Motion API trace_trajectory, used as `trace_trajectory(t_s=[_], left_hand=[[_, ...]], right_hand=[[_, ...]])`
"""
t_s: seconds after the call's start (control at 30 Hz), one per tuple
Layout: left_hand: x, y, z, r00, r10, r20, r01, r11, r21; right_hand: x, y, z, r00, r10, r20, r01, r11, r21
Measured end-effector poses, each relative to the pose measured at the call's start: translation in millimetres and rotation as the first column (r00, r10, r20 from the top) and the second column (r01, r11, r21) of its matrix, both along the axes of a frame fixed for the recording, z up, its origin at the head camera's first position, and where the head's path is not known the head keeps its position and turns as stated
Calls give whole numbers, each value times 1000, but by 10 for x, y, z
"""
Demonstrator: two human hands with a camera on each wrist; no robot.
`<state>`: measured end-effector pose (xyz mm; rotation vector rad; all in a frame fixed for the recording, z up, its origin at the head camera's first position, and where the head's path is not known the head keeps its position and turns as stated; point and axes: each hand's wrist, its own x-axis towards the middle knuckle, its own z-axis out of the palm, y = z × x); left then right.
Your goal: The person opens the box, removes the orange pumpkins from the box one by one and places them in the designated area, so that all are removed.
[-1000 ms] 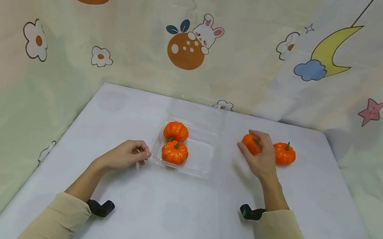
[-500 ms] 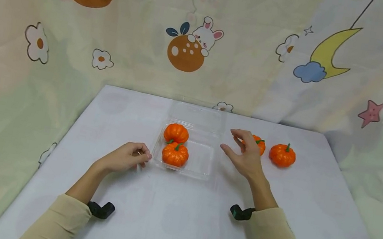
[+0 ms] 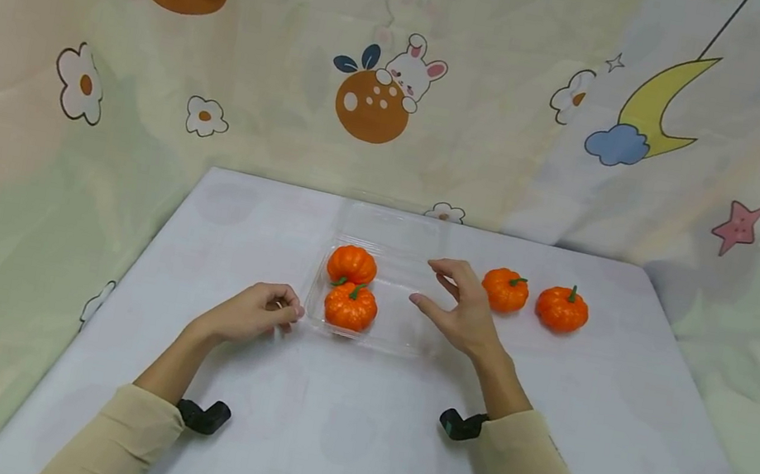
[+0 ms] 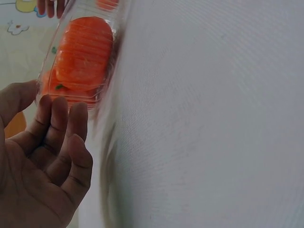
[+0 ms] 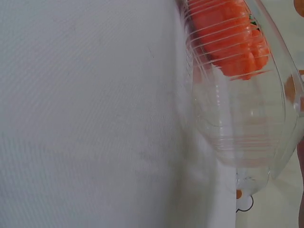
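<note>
Two small orange pumpkins, a rear pumpkin (image 3: 352, 264) and a front pumpkin (image 3: 351, 307), sit in the left half of a clear plastic clamshell box (image 3: 399, 326). The box's lid (image 3: 392, 228) lies open toward the back. At the front left corner, my left hand (image 3: 252, 311) pinches the rim between thumb and fingers; the left wrist view shows these fingers (image 4: 58, 114) close up. My right hand (image 3: 462, 309) hovers by the box's right edge, thumb and fingers spread apart with nothing between them. Only a sliver of it shows in the right wrist view.
Two more pumpkins stand on the white table (image 3: 347, 433) right of the box: a nearer pumpkin (image 3: 505, 291) beside my right hand and a farther pumpkin (image 3: 562, 309). A patterned cloth (image 3: 272, 68) hangs behind the table.
My right hand has moved left, away from the nearer loose pumpkin, to the box's right edge. That pumpkin stays on the table. My left hand has kept its place at the rim.
</note>
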<state>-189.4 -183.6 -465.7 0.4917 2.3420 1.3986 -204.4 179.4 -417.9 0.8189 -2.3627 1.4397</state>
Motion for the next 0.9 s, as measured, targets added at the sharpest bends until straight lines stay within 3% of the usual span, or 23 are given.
trace_trajectory(t_s=[0.23, 0.5, 0.73, 0.9], left_hand=[[9, 12, 12, 1000, 9, 17, -9, 1000, 6], [18, 22, 28, 1000, 11, 20, -11, 1000, -4], [14, 22, 18, 1000, 11, 17, -11, 1000, -11], [14, 24, 19, 1000, 11, 13, -11, 1000, -18]], right_hand=[[8, -111, 37, 999, 44, 2, -44, 998, 54], [8, -231, 25, 992, 104, 67, -110, 990, 92], [-203, -216, -280, 985, 147, 94, -161, 974, 157], [-208, -261, -278, 979, 162, 127, -184, 964, 191]])
